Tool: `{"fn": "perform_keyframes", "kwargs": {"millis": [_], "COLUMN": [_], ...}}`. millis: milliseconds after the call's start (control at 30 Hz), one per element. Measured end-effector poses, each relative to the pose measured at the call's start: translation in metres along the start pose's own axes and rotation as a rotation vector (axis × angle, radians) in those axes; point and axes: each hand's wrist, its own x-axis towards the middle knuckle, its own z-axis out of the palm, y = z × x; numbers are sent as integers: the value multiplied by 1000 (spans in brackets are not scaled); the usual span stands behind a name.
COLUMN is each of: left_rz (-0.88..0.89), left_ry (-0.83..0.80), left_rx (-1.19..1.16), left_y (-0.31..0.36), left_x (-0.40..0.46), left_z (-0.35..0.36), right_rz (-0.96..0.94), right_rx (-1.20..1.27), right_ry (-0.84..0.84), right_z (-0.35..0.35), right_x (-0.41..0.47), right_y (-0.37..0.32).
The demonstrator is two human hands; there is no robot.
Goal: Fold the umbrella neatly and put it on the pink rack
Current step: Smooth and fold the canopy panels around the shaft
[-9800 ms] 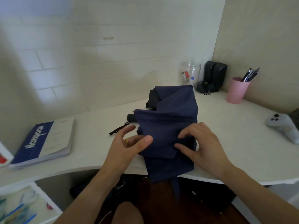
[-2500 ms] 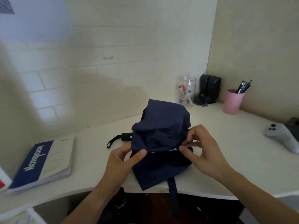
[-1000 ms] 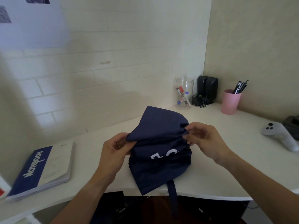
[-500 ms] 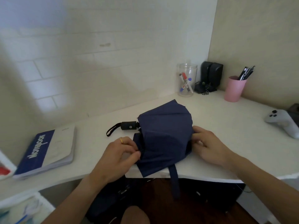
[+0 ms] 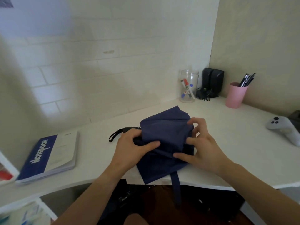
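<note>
One navy umbrella [image 5: 164,135] lies on the desk [image 5: 227,143], gripped by the left hand [image 5: 131,146] and pinched by the right hand [image 5: 199,148]. One book [image 5: 48,157] reads "Notebook"; several pens, perhaps five, fill one pink cup [image 5: 236,95].

A white surface [image 5: 227,143] curved into a corner where a pale brick wall [image 5: 113,46] met a beige wall [image 5: 259,38]; dark wood floor [image 5: 162,197] showed beneath, light soft
</note>
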Motion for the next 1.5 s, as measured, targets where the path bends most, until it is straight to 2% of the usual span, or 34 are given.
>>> {"fn": "perform_keyframes", "kwargs": {"millis": [100, 200, 400, 567, 667, 833, 1067, 1200, 1367, 1500], "left_rz": [46, 49, 104, 203, 172, 151, 86, 82, 70, 101], "left_ry": [9, -39, -8, 67, 43, -57, 38, 0, -28, -167], "left_rx": [-135, -240, -182, -46, -37, 8, 72, 110, 132, 175], "left_y": [-7, -20, -28, -29, -28, -31, -31, -26, -31, -37], "left_x": [-1, -6, -10, -13, -15, -19, -19, -22, -25, -32], "left_z": [-3, -9, -9, -16, -20, -19, -8, 1, -5, -21], "right_rz": [-51, 7, 136, -26, 0, 53, 24, -14, -51, -143], "right_rx": [44, 126, 443, 291, 276, 285, 74, 21, 52, 47], "right_ry": [-16, 9, -42, 41, 55, -41, -25, -98, -28, -42], "right_z": [-1, -2, -8, -4, -5, -5, 0, -8, -5, -3], "right_x": [3, 3, -1, -5, -4, -7, 0, -4, 0, 0], "right_y": [3, 6, 8, 15, 20, 14, 14, 0, 0, 6]}}
